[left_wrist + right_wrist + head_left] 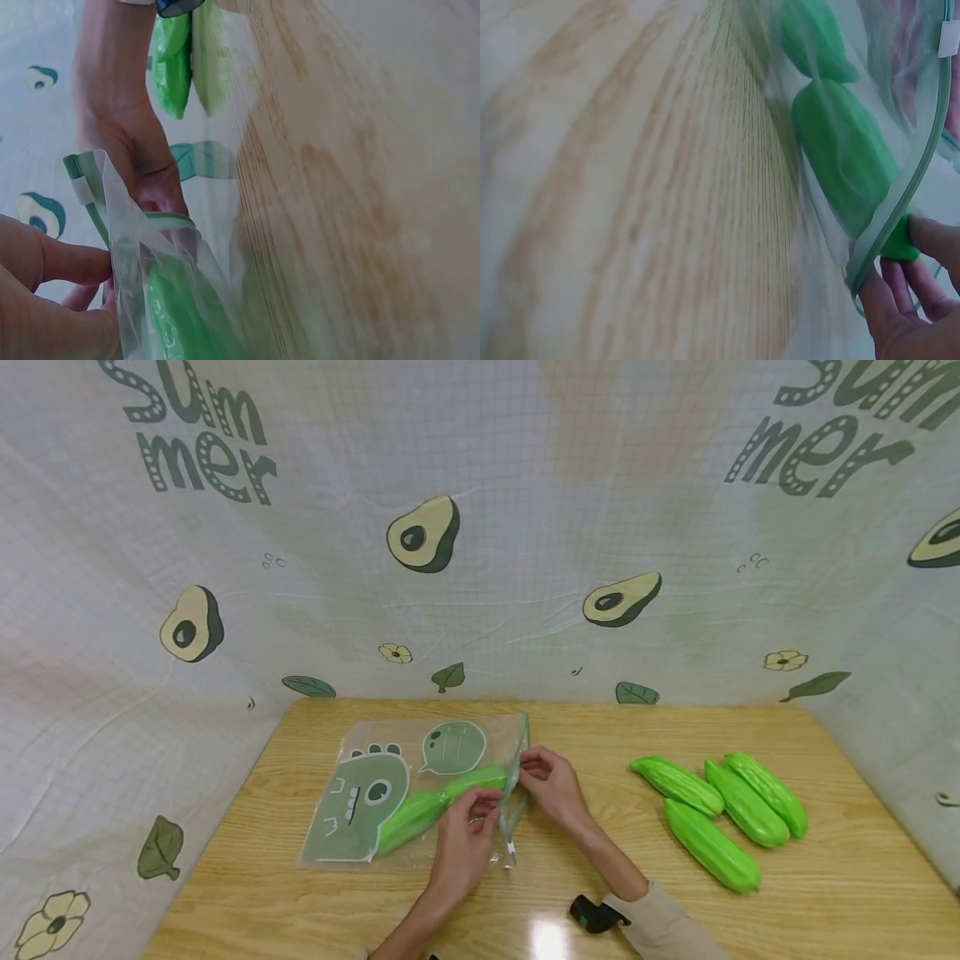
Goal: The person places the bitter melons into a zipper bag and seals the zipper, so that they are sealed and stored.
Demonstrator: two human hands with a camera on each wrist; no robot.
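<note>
A clear zip bag (367, 735) printed with a green dinosaur lies on the wooden table, its green-edged mouth facing right. Two green gourds (411, 821) lie end to end inside it. My left hand (467, 843) pinches the bag's near side close to the mouth, thumb against fingers. At the mouth, my right hand (553, 787) pinches the tip of the right-hand gourd (844, 154), thumb above and fingers below, right beside the zip edge. The white slider (512, 848) sits at the near end of the zip.
Several more green gourds (712, 847), some ridged and some smooth, lie grouped on the right of the table (600, 735). A black wrist device (592, 914) is at the right sleeve. A printed cloth (517, 610) with avocados hangs behind and at the sides.
</note>
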